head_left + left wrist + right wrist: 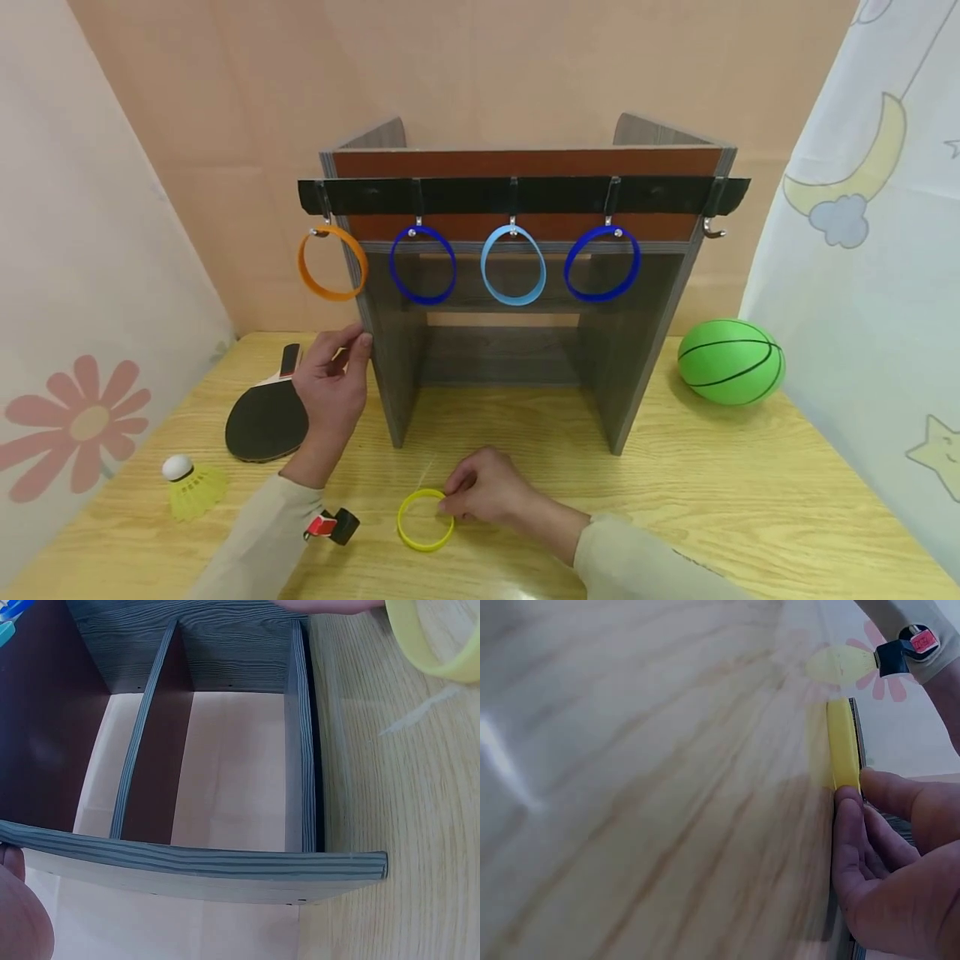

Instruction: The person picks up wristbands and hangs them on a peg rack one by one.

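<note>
My right hand [491,487] pinches the right side of a yellow ring [402,531] between thumb and fingers, low over the table in front of the shelf. In the right wrist view the ring [843,746] appears edge-on, its near end between the fingertips. With thumb in front and fingers behind, my left hand [333,379] holds the left side panel of the grey wooden shelf [386,367]. Above, a black hook strip [465,197] bears an orange ring [302,271], two dark blue rings [392,275] and a light blue ring [484,271]. The rightmost hook [714,229] carries no ring.
A black table tennis paddle [262,425] and a yellow shuttlecock [197,492] lie on the left of the wooden table [750,517]. A green ball [731,362] sits right of the shelf. Printed curtains [847,333] flank both sides.
</note>
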Available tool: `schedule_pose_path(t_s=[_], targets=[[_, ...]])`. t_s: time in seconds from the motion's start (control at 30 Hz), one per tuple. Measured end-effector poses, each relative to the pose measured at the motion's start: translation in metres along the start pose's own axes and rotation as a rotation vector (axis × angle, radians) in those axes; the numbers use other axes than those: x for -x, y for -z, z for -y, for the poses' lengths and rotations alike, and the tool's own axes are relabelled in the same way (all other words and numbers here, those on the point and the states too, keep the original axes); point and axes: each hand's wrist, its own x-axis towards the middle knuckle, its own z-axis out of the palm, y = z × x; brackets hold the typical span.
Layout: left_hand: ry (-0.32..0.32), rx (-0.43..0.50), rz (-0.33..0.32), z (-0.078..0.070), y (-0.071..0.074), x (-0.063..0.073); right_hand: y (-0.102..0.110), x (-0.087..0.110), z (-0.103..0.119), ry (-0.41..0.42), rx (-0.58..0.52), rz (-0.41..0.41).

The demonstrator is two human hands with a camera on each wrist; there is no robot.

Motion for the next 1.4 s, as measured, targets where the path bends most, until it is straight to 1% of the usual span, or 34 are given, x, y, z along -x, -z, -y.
schedule_pose_path(t_s=[0.17, 0.4, 0.67, 0.9, 1.03, 1.13, 1.4], targets=[[-0.011, -0.012, 0.003, 0.0, 0.0, 0.001, 0.001, 0.0, -0.001, -0.024, 0.011, 0.014], [-0.023, -0.025, 0.01, -0.002, 0.001, 0.0, 0.0, -0.003, -0.002, -0.053, -0.022, 0.023], [-0.027, -0.028, 0.011, -0.003, 0.0, 0.0, 0.001, -0.002, -0.003, -0.032, 0.01, 0.012], [-0.033, -0.014, 0.012, -0.003, -0.001, 0.0, -0.001, -0.002, -0.007, 0.009, 0.013, -0.025], [-0.042, -0.029, 0.014, -0.001, 0.001, 0.001, -0.001, -0.002, -0.009, 0.028, 0.033, -0.022], [-0.046, -0.032, 0.013, -0.001, 0.001, 0.0, -0.001, -0.002, -0.009, 0.036, 0.026, -0.022], [-0.045, -0.017, 0.037, -0.002, 0.001, -0.001, 0.001, -0.004, -0.01, -0.004, -0.025, -0.013]])
